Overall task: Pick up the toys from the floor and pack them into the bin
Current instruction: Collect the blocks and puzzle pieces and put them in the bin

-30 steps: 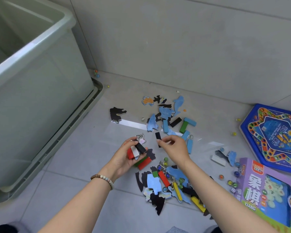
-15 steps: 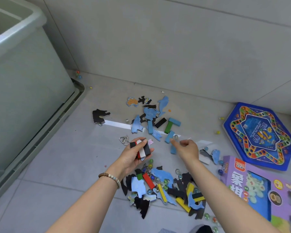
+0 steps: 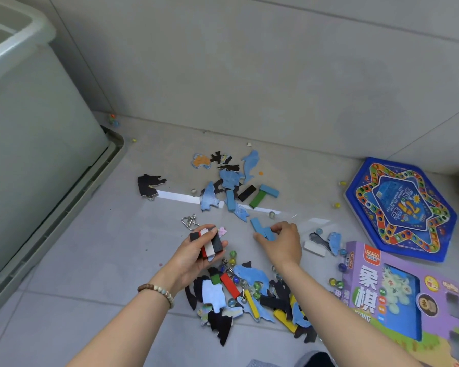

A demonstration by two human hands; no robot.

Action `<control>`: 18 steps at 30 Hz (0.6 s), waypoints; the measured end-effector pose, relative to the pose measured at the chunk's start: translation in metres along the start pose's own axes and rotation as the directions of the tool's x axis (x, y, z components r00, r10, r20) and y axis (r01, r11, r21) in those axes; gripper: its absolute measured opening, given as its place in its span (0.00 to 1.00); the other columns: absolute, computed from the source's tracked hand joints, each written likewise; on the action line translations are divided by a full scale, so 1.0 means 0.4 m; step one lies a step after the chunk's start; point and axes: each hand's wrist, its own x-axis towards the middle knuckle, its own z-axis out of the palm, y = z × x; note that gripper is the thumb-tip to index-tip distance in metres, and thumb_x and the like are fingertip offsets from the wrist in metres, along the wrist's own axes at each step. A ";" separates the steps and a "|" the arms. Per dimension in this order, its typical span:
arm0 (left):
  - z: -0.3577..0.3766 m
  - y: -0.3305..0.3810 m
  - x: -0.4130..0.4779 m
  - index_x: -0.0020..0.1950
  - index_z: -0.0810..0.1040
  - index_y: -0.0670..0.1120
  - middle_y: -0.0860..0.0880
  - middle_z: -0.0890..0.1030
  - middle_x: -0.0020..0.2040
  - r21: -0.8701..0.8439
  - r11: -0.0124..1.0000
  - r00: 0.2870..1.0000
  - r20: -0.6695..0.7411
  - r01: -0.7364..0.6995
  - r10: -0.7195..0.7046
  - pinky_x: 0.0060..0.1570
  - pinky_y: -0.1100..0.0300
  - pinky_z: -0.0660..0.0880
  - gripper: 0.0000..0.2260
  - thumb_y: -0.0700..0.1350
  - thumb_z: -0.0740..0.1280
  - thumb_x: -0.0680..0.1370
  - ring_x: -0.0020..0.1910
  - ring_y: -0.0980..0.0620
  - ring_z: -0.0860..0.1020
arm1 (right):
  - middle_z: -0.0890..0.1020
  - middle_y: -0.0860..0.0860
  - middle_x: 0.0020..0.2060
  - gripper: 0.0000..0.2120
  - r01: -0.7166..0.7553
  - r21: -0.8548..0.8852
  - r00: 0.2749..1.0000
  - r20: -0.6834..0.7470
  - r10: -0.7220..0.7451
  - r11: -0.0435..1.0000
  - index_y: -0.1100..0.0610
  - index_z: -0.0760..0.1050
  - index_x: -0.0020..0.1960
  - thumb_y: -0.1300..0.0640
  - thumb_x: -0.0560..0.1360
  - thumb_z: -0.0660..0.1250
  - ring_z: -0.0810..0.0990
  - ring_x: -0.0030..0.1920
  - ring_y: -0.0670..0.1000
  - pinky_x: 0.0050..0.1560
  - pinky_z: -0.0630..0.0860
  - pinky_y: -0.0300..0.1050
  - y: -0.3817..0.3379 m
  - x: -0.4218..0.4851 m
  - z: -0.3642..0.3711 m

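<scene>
Grey tiled floor [image 3: 90, 260] strewn with toys: blue and black puzzle pieces [image 3: 231, 178] and marbles [image 3: 233, 254]. The left hand [image 3: 191, 263] is curled round a small stack of blocks [image 3: 210, 242] (black, red and white), held off the floor. The right hand [image 3: 282, 245] reaches down, thumb and fingers pinching two blue blocks [image 3: 263, 230] that lie on the floor. A pale green bin [image 3: 37, 160] stands at far left, well apart from both hands. A blue hexagonal game board [image 3: 400, 210] and a purple box [image 3: 398, 295] lie at right.
</scene>
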 end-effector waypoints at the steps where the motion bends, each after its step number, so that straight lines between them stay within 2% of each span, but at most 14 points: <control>1: 0.001 -0.001 0.000 0.53 0.76 0.45 0.41 0.82 0.50 -0.002 1.000 1.000 0.000 0.001 -0.001 0.48 0.51 0.80 0.06 0.40 0.66 0.77 0.44 0.46 0.84 | 0.71 0.48 0.49 0.19 0.037 -0.008 0.999 -0.025 -0.037 0.999 0.55 0.73 0.52 0.48 0.67 0.74 0.73 0.54 0.49 0.49 0.73 0.44 0.005 -0.009 0.000; 4: 0.010 -0.006 -0.006 0.55 0.75 0.44 0.40 0.81 0.51 -0.013 1.000 1.000 0.008 0.018 -0.018 0.49 0.50 0.80 0.09 0.44 0.67 0.76 0.47 0.44 0.83 | 0.74 0.49 0.51 0.18 0.060 0.048 0.997 -0.050 -0.057 0.997 0.57 0.74 0.52 0.50 0.68 0.74 0.74 0.54 0.50 0.49 0.72 0.41 0.005 -0.020 0.003; 8: 0.020 -0.009 -0.009 0.58 0.75 0.44 0.39 0.81 0.55 -0.002 0.999 0.999 0.012 0.046 -0.046 0.55 0.45 0.76 0.18 0.56 0.64 0.76 0.53 0.40 0.81 | 0.75 0.50 0.50 0.16 0.036 0.188 0.999 -0.007 -0.036 0.981 0.57 0.75 0.52 0.52 0.69 0.74 0.75 0.50 0.49 0.47 0.70 0.38 -0.018 -0.037 -0.012; 12: 0.035 -0.011 -0.005 0.62 0.74 0.45 0.38 0.79 0.59 0.011 0.998 0.996 0.062 0.069 -0.070 0.55 0.44 0.76 0.27 0.65 0.58 0.75 0.58 0.39 0.78 | 0.74 0.47 0.46 0.14 0.169 0.305 0.973 0.103 -0.208 0.937 0.54 0.74 0.48 0.51 0.68 0.75 0.72 0.44 0.43 0.43 0.68 0.31 -0.084 -0.098 -0.029; 15: 0.057 -0.012 -0.009 0.61 0.75 0.46 0.41 0.82 0.55 -0.026 0.997 0.988 0.137 0.069 -0.065 0.47 0.46 0.80 0.27 0.65 0.54 0.76 0.52 0.43 0.81 | 0.72 0.44 0.46 0.17 0.199 0.300 0.938 0.216 -0.270 0.933 0.52 0.74 0.49 0.47 0.66 0.75 0.71 0.44 0.41 0.44 0.67 0.31 -0.119 -0.132 -0.028; 18: 0.059 -0.009 -0.009 0.58 0.75 0.45 0.42 0.83 0.48 -0.036 0.997 0.992 0.109 0.063 -0.059 0.44 0.49 0.81 0.19 0.58 0.59 0.78 0.44 0.45 0.83 | 0.74 0.46 0.49 0.14 0.153 0.387 0.954 0.182 -0.238 0.909 0.51 0.76 0.47 0.47 0.67 0.74 0.73 0.47 0.45 0.44 0.68 0.32 -0.106 -0.109 -0.056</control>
